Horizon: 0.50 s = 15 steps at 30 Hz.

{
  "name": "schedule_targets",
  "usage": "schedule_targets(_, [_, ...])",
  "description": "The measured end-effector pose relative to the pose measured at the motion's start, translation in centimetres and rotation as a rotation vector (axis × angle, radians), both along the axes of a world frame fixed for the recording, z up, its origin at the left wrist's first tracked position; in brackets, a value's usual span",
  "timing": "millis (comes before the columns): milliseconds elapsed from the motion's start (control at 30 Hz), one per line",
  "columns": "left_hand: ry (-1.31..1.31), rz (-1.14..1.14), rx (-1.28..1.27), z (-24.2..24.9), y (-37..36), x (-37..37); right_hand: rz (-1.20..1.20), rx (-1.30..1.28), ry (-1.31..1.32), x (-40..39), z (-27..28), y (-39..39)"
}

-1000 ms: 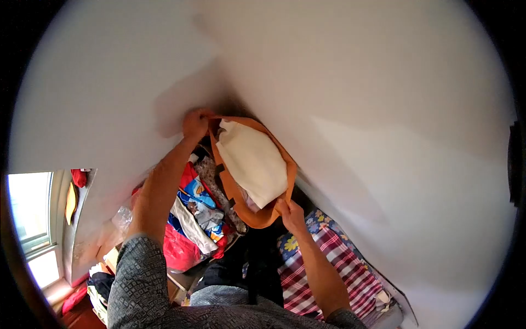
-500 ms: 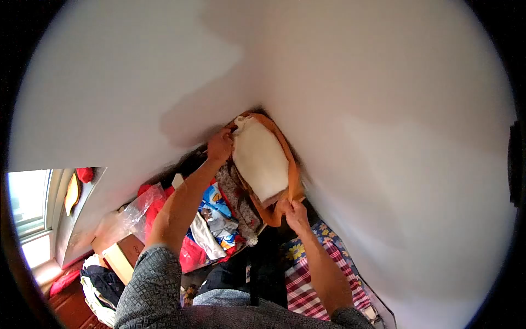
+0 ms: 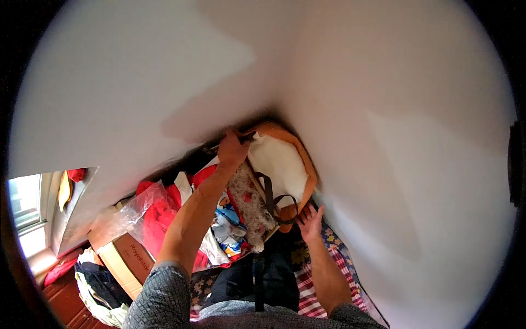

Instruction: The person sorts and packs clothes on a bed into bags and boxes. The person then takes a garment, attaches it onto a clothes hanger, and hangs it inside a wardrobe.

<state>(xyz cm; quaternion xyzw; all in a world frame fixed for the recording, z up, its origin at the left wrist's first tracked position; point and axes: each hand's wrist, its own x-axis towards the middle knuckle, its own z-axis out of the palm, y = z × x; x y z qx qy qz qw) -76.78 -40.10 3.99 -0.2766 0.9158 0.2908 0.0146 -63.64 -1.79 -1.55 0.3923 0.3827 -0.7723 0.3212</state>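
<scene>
An orange bag with a cream-white item inside sits in the wall corner, its dark brown handle looped over the near side. My left hand is at the bag's upper left edge; its fingertips are lost in shadow. Beside the bag's lower right end is my right hand, fingers spread, palm partly showing. A grey-brown fuzzy cloth with red spots lies along the bag's left side.
Red cloth, clear plastic and a blue-and-white printed cloth lie left of the fuzzy cloth. A cardboard box and dark clothes are at lower left. Red plaid fabric lies at lower right, near the wall.
The bag sits lower and further right, and its dark handle now shows. My right hand has opened from the bag's edge. More of the fuzzy cloth is visible.
</scene>
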Motion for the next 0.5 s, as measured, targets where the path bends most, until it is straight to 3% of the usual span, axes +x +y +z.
schedule_targets(133, [-0.198, -0.057, -0.183, -0.1, -0.9, -0.8, 0.069, 0.267, -0.171, -0.3, -3.6, -0.7])
schedule_targets(200, [-0.207, -0.046, -0.137, -0.8, -1.9, -1.0, 0.094, 0.062, -0.038, -1.7, -4.8, -1.9])
schedule_targets(233, [-0.206, -0.040, -0.087, -1.1, -2.6, -0.9, 0.001, 0.036, -0.096, -2.4, -5.4, -2.8])
schedule_targets(267, [-0.153, -0.035, -0.055, -0.4, -2.9, -0.8, 0.043, -0.174, 0.038, -2.5, -9.0, -2.0])
schedule_targets(300, [-0.109, -0.018, -0.027, 0.5, -2.8, -0.2, 0.045, -0.229, 0.044, -2.7, -10.4, -2.1])
schedule_targets(500, [0.207, 0.117, 0.076, -3.1, -1.2, 0.0, 0.097, -0.146, -0.117, -4.1, -11.0, -2.3])
